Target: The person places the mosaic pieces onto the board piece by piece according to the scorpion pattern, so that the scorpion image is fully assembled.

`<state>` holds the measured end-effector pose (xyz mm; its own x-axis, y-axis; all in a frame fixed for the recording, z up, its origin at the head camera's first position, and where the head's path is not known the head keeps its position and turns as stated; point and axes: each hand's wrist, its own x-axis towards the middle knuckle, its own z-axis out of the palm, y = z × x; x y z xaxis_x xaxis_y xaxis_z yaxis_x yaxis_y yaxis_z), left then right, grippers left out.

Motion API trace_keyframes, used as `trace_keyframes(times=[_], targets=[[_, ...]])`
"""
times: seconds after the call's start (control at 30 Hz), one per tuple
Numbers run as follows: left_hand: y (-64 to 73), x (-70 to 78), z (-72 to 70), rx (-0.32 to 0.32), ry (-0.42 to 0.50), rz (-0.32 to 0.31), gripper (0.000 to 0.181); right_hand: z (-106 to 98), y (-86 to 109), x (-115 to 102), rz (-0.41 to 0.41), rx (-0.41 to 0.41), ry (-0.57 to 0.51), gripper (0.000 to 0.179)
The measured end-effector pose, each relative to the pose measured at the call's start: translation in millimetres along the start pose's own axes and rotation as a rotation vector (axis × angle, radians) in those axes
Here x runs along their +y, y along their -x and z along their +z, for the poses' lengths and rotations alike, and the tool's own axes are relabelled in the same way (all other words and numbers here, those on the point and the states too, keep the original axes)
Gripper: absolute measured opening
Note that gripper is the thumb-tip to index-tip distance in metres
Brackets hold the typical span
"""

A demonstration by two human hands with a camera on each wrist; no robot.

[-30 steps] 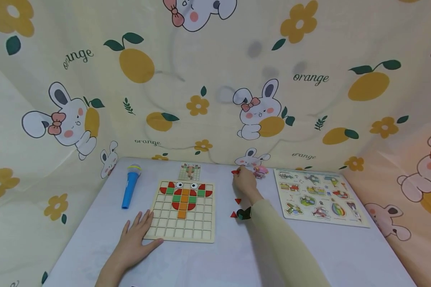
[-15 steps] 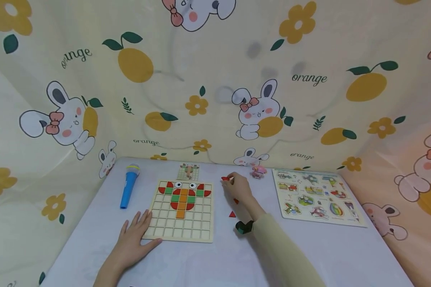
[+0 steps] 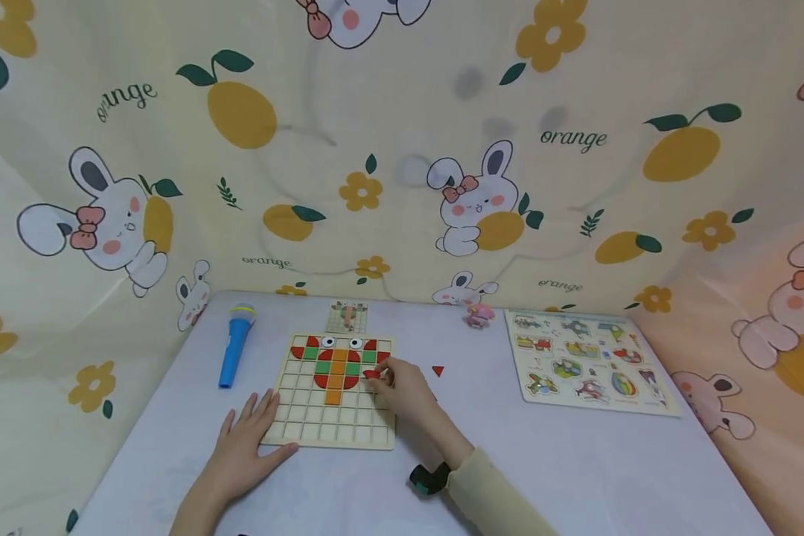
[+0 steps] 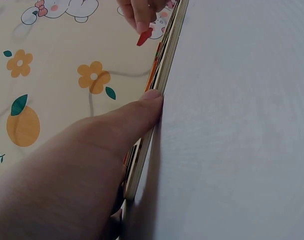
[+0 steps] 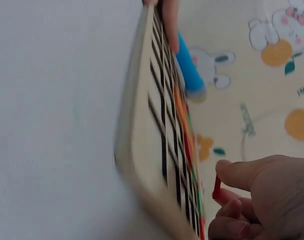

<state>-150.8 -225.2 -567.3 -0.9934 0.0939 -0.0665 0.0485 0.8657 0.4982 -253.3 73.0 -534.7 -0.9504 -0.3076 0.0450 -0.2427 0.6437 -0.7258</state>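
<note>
My right hand [image 3: 405, 391] pinches a small flat red piece [image 3: 371, 374] between thumb and fingers, over the right side of the wooden grid board [image 3: 308, 432]. In the right wrist view the red piece [image 5: 217, 186] is held edge-on, apart from the board. My left hand [image 3: 244, 439] lies with spread fingers at the board's lower left, its thumb [image 4: 151, 95] touching the near edge. Red, green and orange pieces and two round eye pieces [image 3: 356, 344] form a figure in the upper squares. Beside my right hand a red triangle [image 3: 438, 371] lies on the table.
Behind the board lies a small pattern card [image 3: 347, 318]. A blue toy microphone [image 3: 237, 346] is at the left. A pink figurine [image 3: 479, 316] and a picture puzzle board [image 3: 552, 398] are at the right. A printed curtain [image 3: 402, 223] hangs behind the table.
My right hand has come from near the pink figurine, leftward and toward me, to the grid board, carrying the red piece. The left hand stays at the board's edge.
</note>
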Motion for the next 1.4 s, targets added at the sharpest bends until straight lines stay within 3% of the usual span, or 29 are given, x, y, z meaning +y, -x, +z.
trace_keyframes(times=[0.2,0.43,0.77,1.1,1.27,1.4], targets=[[-1.8,-1.3,-1.4,-0.016,0.005,-0.003,0.11,17.9,9.9,-17.3,-0.054,-0.064,-0.01,0.024],[-1.3,-2.5,-0.7,-0.022,-0.005,-0.01,0.11,33.0,15.6,-20.2,-0.084,-0.132,-0.008,0.019],[3.1,0.3,-4.6,-0.011,0.008,0.004,0.107,38.3,22.1,-18.5,-0.15,-0.11,0.047,0.024],[2.8,-1.0,-2.7,-0.003,0.001,0.004,0.108,36.7,24.3,-16.6,-0.284,-0.208,0.153,0.025],[3.5,0.3,-3.7,0.013,0.002,0.018,0.106,42.3,27.3,-20.7,-0.226,-0.132,0.112,0.029],[3.7,-0.4,-3.8,0.024,0.001,0.027,0.105,51.9,30.5,-25.7,-0.168,-0.051,0.145,0.035]])
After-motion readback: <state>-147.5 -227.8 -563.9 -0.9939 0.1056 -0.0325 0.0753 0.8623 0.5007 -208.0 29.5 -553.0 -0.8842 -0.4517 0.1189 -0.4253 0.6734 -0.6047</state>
